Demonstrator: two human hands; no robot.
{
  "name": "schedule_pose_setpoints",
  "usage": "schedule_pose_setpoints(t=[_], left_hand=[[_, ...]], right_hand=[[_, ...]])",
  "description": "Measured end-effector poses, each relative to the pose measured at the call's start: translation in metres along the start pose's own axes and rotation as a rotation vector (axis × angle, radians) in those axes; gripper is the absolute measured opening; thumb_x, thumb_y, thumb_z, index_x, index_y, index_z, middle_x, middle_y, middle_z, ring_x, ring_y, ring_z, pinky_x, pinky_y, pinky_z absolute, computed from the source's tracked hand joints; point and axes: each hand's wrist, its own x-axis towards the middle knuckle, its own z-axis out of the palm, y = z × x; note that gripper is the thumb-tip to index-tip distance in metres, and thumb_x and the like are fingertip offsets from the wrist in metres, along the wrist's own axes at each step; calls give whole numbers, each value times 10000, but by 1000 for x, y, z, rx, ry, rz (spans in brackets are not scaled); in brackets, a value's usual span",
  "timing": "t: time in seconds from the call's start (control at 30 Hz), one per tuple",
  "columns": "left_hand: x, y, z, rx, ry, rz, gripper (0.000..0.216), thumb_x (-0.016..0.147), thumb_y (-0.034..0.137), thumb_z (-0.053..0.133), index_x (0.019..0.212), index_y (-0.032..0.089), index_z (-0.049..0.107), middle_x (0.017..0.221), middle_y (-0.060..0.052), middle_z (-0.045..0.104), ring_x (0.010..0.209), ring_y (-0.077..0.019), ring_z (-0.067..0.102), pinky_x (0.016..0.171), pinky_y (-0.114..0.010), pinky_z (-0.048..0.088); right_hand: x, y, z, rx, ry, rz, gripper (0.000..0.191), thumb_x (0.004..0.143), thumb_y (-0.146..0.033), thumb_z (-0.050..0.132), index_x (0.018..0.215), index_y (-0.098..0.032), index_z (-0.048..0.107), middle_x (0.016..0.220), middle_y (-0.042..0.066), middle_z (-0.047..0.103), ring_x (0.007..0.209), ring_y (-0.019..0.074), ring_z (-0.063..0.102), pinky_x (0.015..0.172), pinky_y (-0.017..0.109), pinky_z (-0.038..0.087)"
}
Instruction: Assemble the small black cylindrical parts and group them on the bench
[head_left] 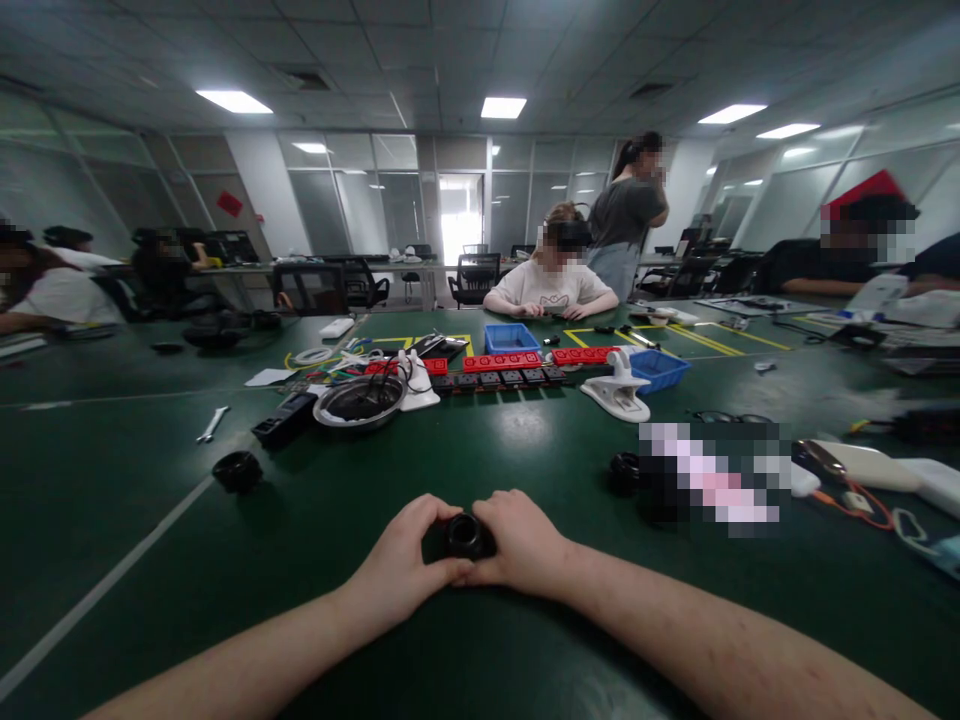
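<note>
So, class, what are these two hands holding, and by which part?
A small round black part, held around its outer side by the left hand and right hand.

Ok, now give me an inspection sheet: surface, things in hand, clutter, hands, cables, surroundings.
Surface: green table, a pale line crossing it at left.
Things in hand: one round black part, opening visible; whether it touches the table is unclear.
Clutter: wrench, metal dish, red strips, white clamp, blue bins.
Hands: left hand and right hand, fingers on opposite sides of the part.
Cables: white cable loosely coiled beyond the dish; orange cable at right.
Surroundings: seated person opposite, standing person behind; office chairs.
</note>
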Motion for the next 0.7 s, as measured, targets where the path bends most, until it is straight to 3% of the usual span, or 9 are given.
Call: schedule_pose_setpoints(t=[0.1, 0.2, 0.3, 0.43, 0.57, 0.7], left_hand=[[0, 0, 0, 4, 9, 0, 249, 654, 208, 635, 883, 190, 539, 872, -18, 536, 847, -211, 512, 742, -326, 417], [1, -2, -2, -3, -62, 53, 280, 681, 212, 612, 952, 210, 541, 902, -14, 543, 855, -203, 511, 732, -311, 421], [2, -6, -4, -22, -116, 97, 362, 696, 203, 603, 1045, 242, 517, 955, -10, 536, 874, -194, 505, 723, -293, 421], [1, -6, -4, -7, -118, 116, 419, 704, 214, 602, 1104, 271, 492, 947, -8, 527, 853, -191, 506, 700, -288, 416], [1, -1, -1, -14, -99, 84, 345, 680, 218, 626, 1013, 239, 540, 909, -8, 535, 841, -195, 511, 702, -294, 414], [-1, 2, 3, -22, -29, 58, 328, 655, 168, 627, 969, 212, 541, 896, -11, 544, 851, -201, 515, 751, -316, 415]], right_hand=[[-3, -5, -2, -62, 48, 4, 572, 562, -688, 569, 756, -150, 555, 727, 39, 560, 694, 198, 499, 662, 328, 358], [-3, 3, -7, 48, 4, -96, 606, 553, -645, 617, 905, -157, 551, 850, 50, 552, 786, 207, 495, 700, 321, 371], [0, 16, -12, 199, -124, -202, 491, 626, -493, 663, 983, -173, 556, 872, 32, 543, 813, 184, 493, 709, 285, 381], [4, 24, -13, 279, -187, -219, 331, 637, -367, 699, 886, -172, 600, 794, -3, 539, 760, 149, 497, 669, 241, 374], [2, 14, -6, 205, -119, -97, 403, 592, -486, 685, 795, -155, 575, 704, -7, 542, 650, 142, 489, 553, 226, 346], [-3, -2, 2, -1, 42, 4, 489, 589, -580, 623, 787, -138, 556, 723, 43, 571, 653, 183, 505, 602, 294, 363]])
